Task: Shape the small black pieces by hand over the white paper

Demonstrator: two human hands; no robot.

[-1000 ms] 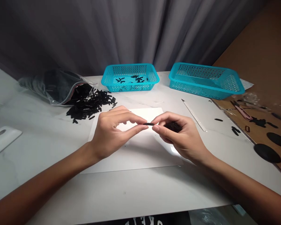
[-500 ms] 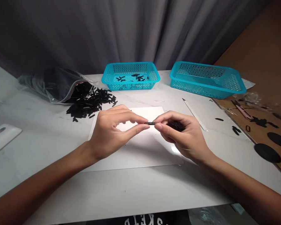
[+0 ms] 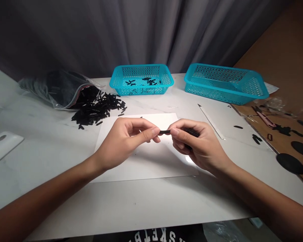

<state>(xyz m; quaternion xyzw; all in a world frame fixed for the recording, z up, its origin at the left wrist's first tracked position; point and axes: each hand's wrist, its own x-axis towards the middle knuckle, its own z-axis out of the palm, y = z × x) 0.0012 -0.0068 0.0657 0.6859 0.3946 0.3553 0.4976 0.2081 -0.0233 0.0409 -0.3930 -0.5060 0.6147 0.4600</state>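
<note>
Black strip: (image 3: 165,132) up between the two hands, above the white sheet (image 3: 146,168) on the table (image 3: 141,208)
Long axis: roughly level, running left to right from one hand's fingertips to the other's
Left hand: (image 3: 126,139) thumb and fingers pinched on the strip's left end
Right hand: (image 3: 199,141) thumb and forefinger clamped on its right end, more dark strips (image 3: 191,131) tucked in the curled fingers; how many, I cannot tell
Nearer hand: neither; both grips touch the strip, with its middle bare between them
Strip pile: (image 3: 98,109) beyond the left hand and nearer to it, spilling from the plastic bag (image 3: 63,89)
Left basket: (image 3: 141,91) straight ahead past the sheet, a few strips inside
Right basket: (image 3: 224,94) beyond the right hand
</note>
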